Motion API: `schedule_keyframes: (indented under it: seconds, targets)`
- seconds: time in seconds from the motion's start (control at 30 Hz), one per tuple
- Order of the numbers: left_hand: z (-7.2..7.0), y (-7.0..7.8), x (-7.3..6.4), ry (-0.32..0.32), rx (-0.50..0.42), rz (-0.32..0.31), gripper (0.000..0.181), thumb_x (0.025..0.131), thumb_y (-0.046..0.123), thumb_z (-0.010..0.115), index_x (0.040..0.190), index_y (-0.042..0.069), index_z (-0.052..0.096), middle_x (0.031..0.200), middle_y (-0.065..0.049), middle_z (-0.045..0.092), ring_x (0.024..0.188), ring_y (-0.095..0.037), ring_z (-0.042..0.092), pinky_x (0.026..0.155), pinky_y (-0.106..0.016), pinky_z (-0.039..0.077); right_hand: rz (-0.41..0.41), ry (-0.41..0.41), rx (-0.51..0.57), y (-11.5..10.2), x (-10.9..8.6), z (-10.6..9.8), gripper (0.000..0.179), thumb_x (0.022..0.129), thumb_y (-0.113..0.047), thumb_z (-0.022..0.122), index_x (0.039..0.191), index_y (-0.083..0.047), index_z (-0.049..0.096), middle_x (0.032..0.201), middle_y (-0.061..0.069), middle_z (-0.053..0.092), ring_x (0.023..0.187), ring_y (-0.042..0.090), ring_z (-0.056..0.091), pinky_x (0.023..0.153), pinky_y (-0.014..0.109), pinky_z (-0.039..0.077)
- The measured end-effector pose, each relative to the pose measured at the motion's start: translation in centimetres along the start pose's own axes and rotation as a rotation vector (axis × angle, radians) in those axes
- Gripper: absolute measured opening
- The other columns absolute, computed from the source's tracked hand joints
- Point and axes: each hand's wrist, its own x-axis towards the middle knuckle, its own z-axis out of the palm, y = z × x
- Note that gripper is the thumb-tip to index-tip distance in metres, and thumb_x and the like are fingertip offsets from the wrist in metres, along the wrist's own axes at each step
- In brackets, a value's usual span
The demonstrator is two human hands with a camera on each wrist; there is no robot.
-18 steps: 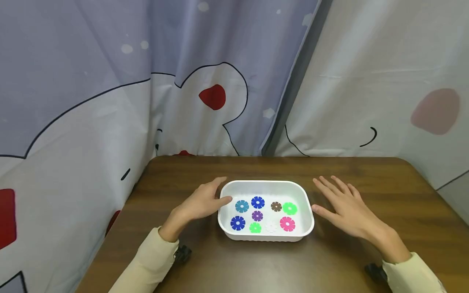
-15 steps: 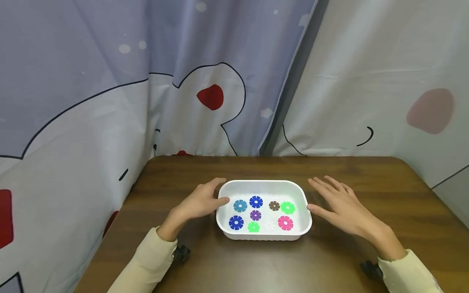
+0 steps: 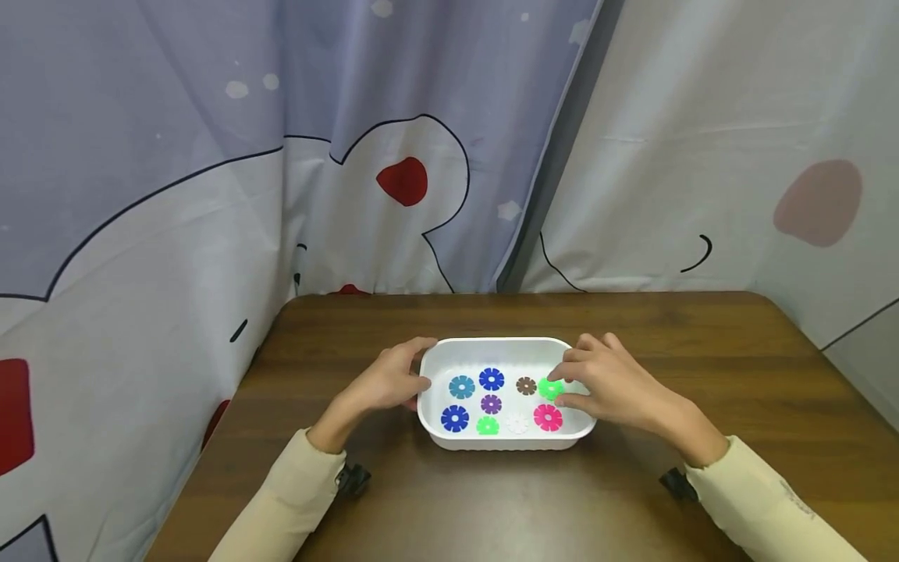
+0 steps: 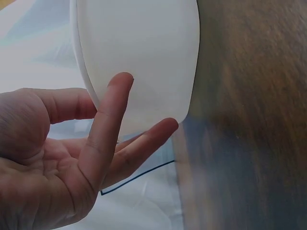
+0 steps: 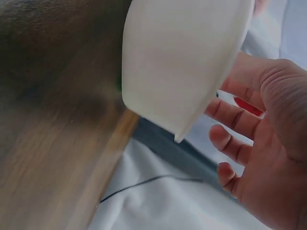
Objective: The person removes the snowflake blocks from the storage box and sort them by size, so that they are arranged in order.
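White tray: The white tray sits upright on a brown wooden table, between two bare hands, nine notched flower-shaped discs lying flat inside.
Left hand: A left hand grips the tray's left end, thumb over the rim, fingers along the outer wall.
Right hand: A right hand arches over the tray's right end, thumb and index finger at a green disc; whether they pinch it cannot be told.
Green disc: It lies in the tray's right half, with a brown disc to its left and a pink disc just in front.
Handling: The disc looks like thin plastic, likely light, stiff, slightly slippery and hardly fragile; opposite sides of its notched edge appear the best hold. The tray, seemingly light and rigid, would likely shift if bumped, its end rims offering the surest grip.
Edges: The tray's right wall stands close beside the green disc, under the reaching hand; behind the tray runs the table's far edge, a printed curtain beyond.
Room: Wood stretches in front of the tray; above it, the space is open.
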Motion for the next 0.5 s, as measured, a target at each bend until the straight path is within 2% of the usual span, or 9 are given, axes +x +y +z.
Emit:
schedule_keyframes:
  seconds: [0.17,0.33,0.5]
  targets:
    - [0.1,0.0,0.0,0.000,-0.009,-0.006,0.065,0.095,-0.007,0.067,0.156,0.000,0.046,0.141,-0.031,0.061,0.076,-0.025,0.074,0.060,-0.043,0.067,-0.057,-0.108,0.003,-0.7,1.3,0.7,0.024,0.077,-0.030,0.095,0.097,-0.025,0.083,0.082,-0.012,0.068,0.085,0.011,0.045,0.076,0.032,0.029]
    - [0.1,0.1,-0.1,0.000,-0.022,-0.009,0.065,0.095,-0.008,0.066,0.156,-0.001,0.045,0.139,-0.032,0.062,0.081,-0.028,0.076,0.060,-0.044,0.067,-0.069,-0.190,-0.020,-1.2,2.3,1.6,0.026,0.071,-0.029,0.097,0.093,-0.026,0.083,0.080,-0.013,0.068,0.081,0.011,0.041,0.074,0.033,0.028]
    - [0.0,0.1,-0.1,-0.002,-0.008,-0.004,0.065,0.095,-0.008,0.065,0.157,-0.001,0.045,0.138,-0.031,0.063,0.073,-0.024,0.074,0.059,-0.044,0.067,-0.060,-0.258,-0.056,-1.6,2.7,2.1,0.025,0.071,-0.031,0.098,0.089,-0.026,0.082,0.071,-0.016,0.056,0.081,0.013,0.040,0.074,0.035,0.029]
